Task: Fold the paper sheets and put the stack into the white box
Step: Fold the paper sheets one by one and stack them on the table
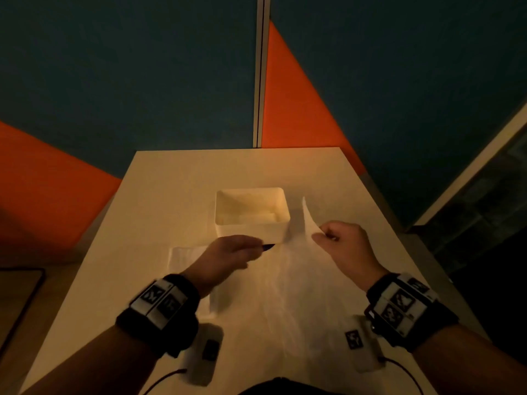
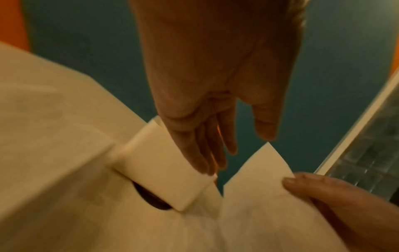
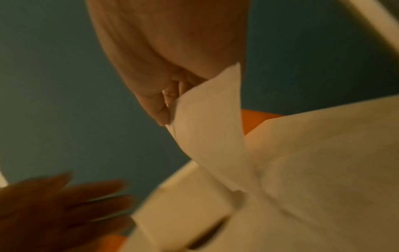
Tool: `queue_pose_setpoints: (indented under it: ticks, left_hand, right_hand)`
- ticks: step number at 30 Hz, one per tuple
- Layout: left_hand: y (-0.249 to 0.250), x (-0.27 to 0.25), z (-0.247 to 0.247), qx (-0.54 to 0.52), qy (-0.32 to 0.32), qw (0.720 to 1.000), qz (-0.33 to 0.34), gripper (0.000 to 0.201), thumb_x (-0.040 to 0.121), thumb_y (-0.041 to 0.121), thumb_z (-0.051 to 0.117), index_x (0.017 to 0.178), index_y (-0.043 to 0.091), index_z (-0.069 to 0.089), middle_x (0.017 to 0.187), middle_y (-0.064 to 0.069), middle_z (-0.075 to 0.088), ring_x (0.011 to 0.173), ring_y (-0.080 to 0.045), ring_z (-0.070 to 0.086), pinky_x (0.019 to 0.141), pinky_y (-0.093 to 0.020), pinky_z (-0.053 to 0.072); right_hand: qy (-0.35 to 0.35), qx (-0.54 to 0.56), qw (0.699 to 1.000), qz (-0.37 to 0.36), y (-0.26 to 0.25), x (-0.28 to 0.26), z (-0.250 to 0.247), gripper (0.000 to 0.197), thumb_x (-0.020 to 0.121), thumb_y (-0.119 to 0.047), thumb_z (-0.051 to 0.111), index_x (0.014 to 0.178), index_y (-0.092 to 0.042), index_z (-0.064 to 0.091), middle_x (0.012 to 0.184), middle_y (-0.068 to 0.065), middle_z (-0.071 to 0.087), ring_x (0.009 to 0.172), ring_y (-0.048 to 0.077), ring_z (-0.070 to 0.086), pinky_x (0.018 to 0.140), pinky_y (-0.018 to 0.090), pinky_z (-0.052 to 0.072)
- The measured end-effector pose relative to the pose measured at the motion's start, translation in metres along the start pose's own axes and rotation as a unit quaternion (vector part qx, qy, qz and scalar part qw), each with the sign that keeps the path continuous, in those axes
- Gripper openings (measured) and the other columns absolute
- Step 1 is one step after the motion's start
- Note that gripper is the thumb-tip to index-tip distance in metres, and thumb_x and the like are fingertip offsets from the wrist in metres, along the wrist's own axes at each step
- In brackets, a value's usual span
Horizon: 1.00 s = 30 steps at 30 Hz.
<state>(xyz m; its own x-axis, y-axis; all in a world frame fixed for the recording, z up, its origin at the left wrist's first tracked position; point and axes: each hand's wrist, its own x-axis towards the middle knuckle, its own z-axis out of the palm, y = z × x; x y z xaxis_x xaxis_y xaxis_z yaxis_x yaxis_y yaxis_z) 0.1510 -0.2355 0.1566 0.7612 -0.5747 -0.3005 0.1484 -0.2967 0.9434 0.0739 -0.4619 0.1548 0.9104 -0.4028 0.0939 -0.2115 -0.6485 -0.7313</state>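
two hands work before the white box [image 1: 251, 212]. right hand [image 1: 345, 246] pinches a raised corner of the paper sheet [image 1: 288, 295]; left hand [image 1: 228, 258] hovers over it, fingers straight, on the worktop [image 1: 171, 181].

A pale table [image 1: 171, 178] stands against teal-and-orange wall panels [image 1: 128, 81].
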Motion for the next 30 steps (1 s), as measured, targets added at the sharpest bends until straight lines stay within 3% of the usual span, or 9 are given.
queue_pose_setpoints:
  ticks: [3, 7, 11, 14, 17, 20, 23, 26, 30]
  left_hand:
    - [0.018, 0.006, 0.021, -0.127, -0.093, 0.986, -0.050, 0.036, 0.085, 0.040, 0.059, 0.118, 0.027, 0.053, 0.123, 0.001, 0.059, 0.115, -0.014, 0.055, 0.093, -0.026, 0.046]
    - [0.031, 0.010, 0.036, -0.232, -0.129, 0.964, -0.031, 0.050, 0.085, 0.048, 0.055, 0.126, 0.020, 0.054, 0.125, -0.008, 0.062, 0.116, -0.021, 0.058, 0.102, -0.036, 0.043]
    - [0.032, 0.006, 0.038, -0.308, -0.120, 0.944, 0.013, 0.045, 0.087, 0.039, 0.050, 0.118, 0.009, 0.060, 0.116, -0.015, 0.064, 0.104, -0.023, 0.062, 0.095, -0.037, 0.049]
    - [0.032, 0.006, 0.032, -0.355, -0.080, 0.931, -0.001, 0.040, 0.089, 0.037, 0.047, 0.108, 0.006, 0.063, 0.102, -0.013, 0.066, 0.091, -0.023, 0.065, 0.084, -0.035, 0.053]
    - [0.030, 0.008, 0.021, -0.385, -0.016, 0.923, -0.021, 0.039, 0.094, 0.029, 0.044, 0.120, 0.005, 0.059, 0.114, -0.013, 0.067, 0.098, -0.024, 0.066, 0.081, -0.035, 0.056]
    - [0.029, 0.006, 0.010, -0.395, -0.015, 0.919, -0.017, 0.033, 0.092, 0.024, 0.046, 0.117, 0.008, 0.061, 0.104, -0.009, 0.071, 0.087, -0.021, 0.070, 0.073, -0.034, 0.059]
    - [0.034, 0.001, 0.001, -0.376, -0.053, 0.925, -0.005, 0.036, 0.081, 0.026, 0.053, 0.109, 0.007, 0.062, 0.095, -0.010, 0.072, 0.080, -0.021, 0.070, 0.074, -0.035, 0.058]
    - [0.037, 0.001, -0.001, -0.332, -0.072, 0.941, 0.011, 0.043, 0.079, 0.027, 0.055, 0.114, 0.005, 0.060, 0.105, -0.014, 0.068, 0.088, -0.024, 0.068, 0.082, -0.039, 0.056]
    - [0.039, 0.003, 0.001, -0.295, -0.074, 0.952, 0.036, 0.035, 0.077, 0.022, 0.056, 0.108, 0.008, 0.063, 0.100, -0.009, 0.071, 0.087, -0.020, 0.069, 0.079, -0.033, 0.057]
  right_hand:
    - [0.011, 0.067, 0.997, -0.026, -0.031, 0.003, 0.004, 0.017, 0.084, -0.017, 0.066, 0.073, -0.004, 0.065, 0.070, 0.012, 0.063, 0.070, 0.024, 0.060, 0.067, 0.037, 0.050]
    - [-0.003, 0.126, 0.990, -0.066, -0.063, -0.003, 0.010, 0.011, 0.085, -0.014, 0.064, 0.077, -0.008, 0.069, 0.072, 0.004, 0.067, 0.068, 0.009, 0.060, 0.069, 0.031, 0.050]
    - [-0.072, 0.216, 0.973, -0.048, -0.077, -0.008, 0.018, 0.018, 0.090, -0.007, 0.057, 0.094, -0.015, 0.073, 0.091, 0.003, 0.072, 0.090, 0.015, 0.068, 0.083, 0.032, 0.053]
    - [-0.122, 0.260, 0.957, -0.040, -0.081, -0.011, 0.017, 0.023, 0.092, -0.004, 0.053, 0.104, -0.014, 0.069, 0.100, 0.001, 0.070, 0.095, 0.011, 0.065, 0.083, 0.022, 0.050]
    - [-0.054, 0.263, 0.963, -0.019, -0.076, -0.005, 0.004, 0.021, 0.090, -0.006, 0.058, 0.108, -0.010, 0.068, 0.105, -0.002, 0.069, 0.098, 0.008, 0.064, 0.088, 0.021, 0.049]
    - [0.006, 0.205, 0.977, 0.055, -0.062, 0.007, -0.014, 0.025, 0.088, -0.020, 0.062, 0.113, -0.017, 0.063, 0.107, -0.005, 0.064, 0.101, 0.009, 0.059, 0.085, 0.024, 0.049]
    - [-0.114, 0.220, 0.960, 0.130, -0.052, 0.009, -0.025, 0.034, 0.087, -0.032, 0.062, 0.118, -0.019, 0.058, 0.110, 0.000, 0.065, 0.100, 0.016, 0.061, 0.079, 0.029, 0.050]
    - [-0.195, 0.326, 0.916, 0.130, -0.054, 0.004, -0.027, 0.020, 0.087, -0.015, 0.059, 0.106, -0.019, 0.063, 0.102, 0.002, 0.070, 0.092, 0.016, 0.067, 0.079, 0.034, 0.055]
    - [-0.144, 0.395, 0.903, 0.092, -0.055, 0.005, -0.028, 0.027, 0.087, 0.002, 0.054, 0.105, -0.013, 0.066, 0.098, 0.004, 0.071, 0.089, 0.018, 0.068, 0.082, 0.036, 0.055]
